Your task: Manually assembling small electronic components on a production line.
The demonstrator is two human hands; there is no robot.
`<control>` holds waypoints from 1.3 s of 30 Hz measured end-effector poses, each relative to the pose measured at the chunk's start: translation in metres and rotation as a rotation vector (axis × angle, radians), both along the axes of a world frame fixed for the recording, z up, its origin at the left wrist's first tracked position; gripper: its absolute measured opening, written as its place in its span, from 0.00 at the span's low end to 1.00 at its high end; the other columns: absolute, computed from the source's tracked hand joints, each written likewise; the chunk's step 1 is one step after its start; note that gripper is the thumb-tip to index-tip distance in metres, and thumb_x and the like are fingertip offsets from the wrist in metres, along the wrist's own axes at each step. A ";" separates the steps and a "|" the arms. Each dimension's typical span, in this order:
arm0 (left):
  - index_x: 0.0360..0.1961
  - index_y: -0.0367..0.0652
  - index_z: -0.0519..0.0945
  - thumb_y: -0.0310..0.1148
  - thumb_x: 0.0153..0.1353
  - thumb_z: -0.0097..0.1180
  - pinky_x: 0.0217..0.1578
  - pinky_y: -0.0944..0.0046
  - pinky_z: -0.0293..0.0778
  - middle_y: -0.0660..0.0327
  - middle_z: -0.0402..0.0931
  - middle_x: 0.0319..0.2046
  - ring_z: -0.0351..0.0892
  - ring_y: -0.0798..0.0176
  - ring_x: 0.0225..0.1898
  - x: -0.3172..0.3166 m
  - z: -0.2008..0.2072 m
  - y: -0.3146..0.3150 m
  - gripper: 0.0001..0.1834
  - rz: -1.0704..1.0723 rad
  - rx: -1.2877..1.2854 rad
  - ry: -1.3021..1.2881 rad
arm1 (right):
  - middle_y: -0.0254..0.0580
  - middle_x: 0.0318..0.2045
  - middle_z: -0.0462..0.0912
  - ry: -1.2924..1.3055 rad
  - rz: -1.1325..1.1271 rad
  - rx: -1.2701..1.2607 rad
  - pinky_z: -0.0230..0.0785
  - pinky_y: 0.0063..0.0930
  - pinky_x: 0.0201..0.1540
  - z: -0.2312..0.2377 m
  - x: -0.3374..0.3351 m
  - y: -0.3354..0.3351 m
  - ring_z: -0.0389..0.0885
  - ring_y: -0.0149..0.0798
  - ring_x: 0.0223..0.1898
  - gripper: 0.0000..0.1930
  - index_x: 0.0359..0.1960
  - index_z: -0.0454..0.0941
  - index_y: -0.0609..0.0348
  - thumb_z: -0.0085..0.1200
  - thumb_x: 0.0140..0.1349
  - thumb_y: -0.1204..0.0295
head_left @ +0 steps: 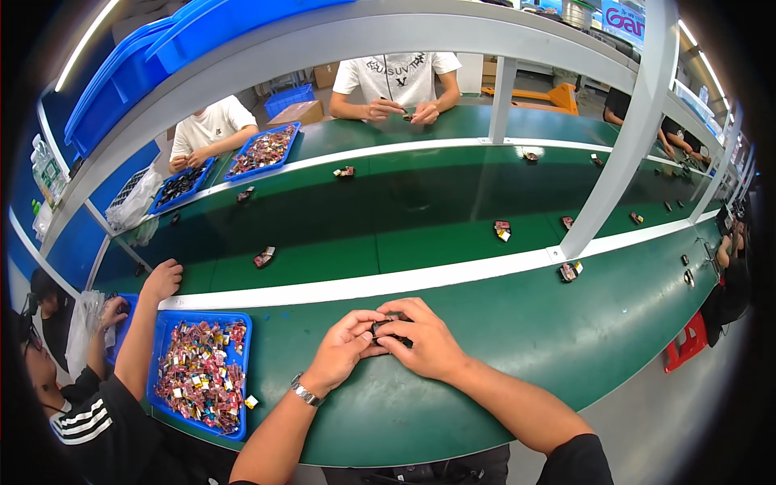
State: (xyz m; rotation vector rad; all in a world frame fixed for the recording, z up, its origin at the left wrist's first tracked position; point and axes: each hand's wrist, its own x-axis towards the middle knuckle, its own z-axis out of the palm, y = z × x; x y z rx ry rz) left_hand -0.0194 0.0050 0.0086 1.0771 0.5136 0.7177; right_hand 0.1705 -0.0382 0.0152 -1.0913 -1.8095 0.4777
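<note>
In front of me, over the green bench top (pixel 323 420), my left hand (pixel 346 347) and my right hand (pixel 422 338) meet around a small black plastic housing (pixel 378 326). The fingers of both hands are closed on it and cover most of it, so its inside is hidden. A metal watch band sits on my left wrist. To the left of my forearm stands a blue tray (pixel 249 356) heaped with small red circuit boards (pixel 198 372) with wires and white-and-yellow pieces. One such piece (pixel 251 402) lies at the tray's right rim.
A conveyor belt (pixel 372 218) behind a white rail (pixel 364 288) carries scattered small assemblies (pixel 264 257). Another assembly (pixel 570 272) sits on my bench at right. Grey posts (pixel 622 137) rise from the rail. At left a co-worker's arm (pixel 145 315) reaches toward the belt; others sit opposite.
</note>
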 end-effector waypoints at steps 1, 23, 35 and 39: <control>0.58 0.38 0.68 0.25 0.71 0.45 0.57 0.55 0.76 0.50 0.71 0.59 0.76 0.59 0.57 0.000 -0.001 0.000 0.15 0.002 0.000 0.000 | 0.38 0.49 0.78 0.000 0.003 -0.005 0.74 0.33 0.47 0.000 0.000 0.000 0.75 0.42 0.49 0.05 0.35 0.83 0.58 0.62 0.57 0.75; 0.58 0.39 0.67 0.24 0.72 0.44 0.58 0.57 0.76 0.52 0.70 0.61 0.75 0.61 0.58 0.002 -0.012 -0.001 0.15 0.086 0.042 -0.010 | 0.43 0.56 0.77 0.114 -0.021 -0.015 0.71 0.39 0.56 0.001 -0.008 -0.001 0.72 0.48 0.58 0.11 0.41 0.84 0.59 0.61 0.54 0.78; 0.58 0.39 0.66 0.24 0.71 0.45 0.60 0.52 0.73 0.49 0.67 0.63 0.73 0.57 0.61 0.002 -0.016 0.000 0.16 0.009 -0.006 -0.153 | 0.40 0.50 0.79 0.005 -0.066 0.190 0.75 0.35 0.51 0.000 0.000 0.000 0.76 0.44 0.53 0.09 0.34 0.84 0.58 0.65 0.49 0.80; 0.58 0.39 0.67 0.25 0.71 0.46 0.60 0.51 0.74 0.49 0.67 0.64 0.73 0.57 0.60 0.000 -0.012 0.000 0.15 0.019 -0.037 -0.143 | 0.42 0.49 0.79 0.068 -0.029 0.098 0.74 0.36 0.52 0.000 -0.001 0.001 0.75 0.44 0.53 0.10 0.36 0.84 0.58 0.62 0.51 0.80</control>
